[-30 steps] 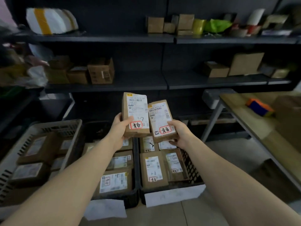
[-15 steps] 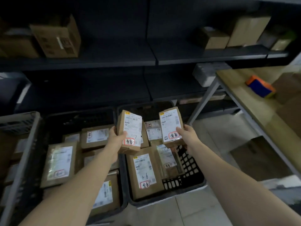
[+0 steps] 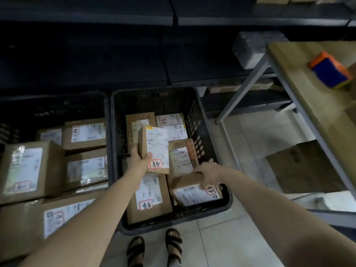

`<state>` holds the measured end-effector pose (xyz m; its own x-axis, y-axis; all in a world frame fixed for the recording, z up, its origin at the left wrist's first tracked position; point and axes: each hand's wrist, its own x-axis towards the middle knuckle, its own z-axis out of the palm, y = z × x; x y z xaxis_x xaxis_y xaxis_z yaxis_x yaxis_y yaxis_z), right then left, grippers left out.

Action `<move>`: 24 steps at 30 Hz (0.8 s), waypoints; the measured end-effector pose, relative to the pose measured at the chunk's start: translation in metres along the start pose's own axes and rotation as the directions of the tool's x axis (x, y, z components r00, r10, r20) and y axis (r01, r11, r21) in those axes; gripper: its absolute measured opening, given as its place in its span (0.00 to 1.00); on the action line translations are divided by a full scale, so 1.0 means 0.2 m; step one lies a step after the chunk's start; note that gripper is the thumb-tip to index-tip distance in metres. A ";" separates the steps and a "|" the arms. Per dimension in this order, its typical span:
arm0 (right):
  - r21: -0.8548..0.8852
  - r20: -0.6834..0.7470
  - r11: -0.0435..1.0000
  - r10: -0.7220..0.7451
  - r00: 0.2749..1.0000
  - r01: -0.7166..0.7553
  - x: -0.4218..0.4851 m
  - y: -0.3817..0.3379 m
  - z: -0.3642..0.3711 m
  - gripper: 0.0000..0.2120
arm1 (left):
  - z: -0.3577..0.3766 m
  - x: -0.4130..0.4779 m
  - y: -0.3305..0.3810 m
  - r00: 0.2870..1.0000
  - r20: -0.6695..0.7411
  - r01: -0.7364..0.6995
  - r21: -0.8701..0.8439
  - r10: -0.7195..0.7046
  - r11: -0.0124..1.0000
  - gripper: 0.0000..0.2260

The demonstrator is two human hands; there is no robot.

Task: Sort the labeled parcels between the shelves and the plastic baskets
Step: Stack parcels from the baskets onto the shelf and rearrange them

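Brown cardboard parcels fill the black plastic basket (image 3: 211, 143), and both bare forearms reach down into it. The left hand (image 3: 138, 160) grips an upright parcel (image 3: 156, 149) by its lower left edge, thumb across the front and fingers behind, holding it above the parcels in the basket's middle. The right hand (image 3: 209, 174), palm down, curls its fingers over the upper edge of a tilted parcel (image 3: 192, 191) in the basket's near right corner.

That hand covers part of the tilted parcel's label, and the left forearm crosses a flat parcel (image 3: 148, 197) at the basket's near side. Left of the basket, a second basket (image 3: 57, 105) of larger parcels is cut off by the frame edge. Behind the basket the shelves (image 3: 115, 14) are too dark to make out.

On the upright parcel's white label, "1-7" is handwritten above two black Chinese characters ringed in red. The flat parcel carries a similar red-ringed mark. All printed text is blurred.
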<state>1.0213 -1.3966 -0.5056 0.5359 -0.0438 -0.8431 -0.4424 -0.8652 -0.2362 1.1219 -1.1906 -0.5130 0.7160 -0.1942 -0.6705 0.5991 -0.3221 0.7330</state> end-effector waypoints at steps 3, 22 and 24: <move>-0.243 0.045 0.965 -0.089 0.995 0.097 0.04 0.00 0.07 0.26 | 0.05 -0.02 -0.04 1.000 0.012 -0.017 0.043 0.017 0.999 0.28; -0.747 0.021 0.618 -0.346 0.938 0.245 0.08 -0.14 0.22 0.22 | 0.15 -0.07 -0.11 0.995 -0.030 -0.094 0.000 0.094 0.996 0.28; -0.663 0.007 0.700 -0.347 0.938 0.264 0.09 -0.11 0.23 0.21 | 0.16 -0.06 -0.12 0.995 -0.024 -0.094 -0.002 0.094 0.996 0.29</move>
<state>1.0063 -1.3552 -0.5374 0.6513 0.2622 -0.7120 0.3083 -0.9489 -0.0674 1.0883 -1.2096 -0.5255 0.7777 -0.2009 -0.5957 0.5298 -0.3007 0.7930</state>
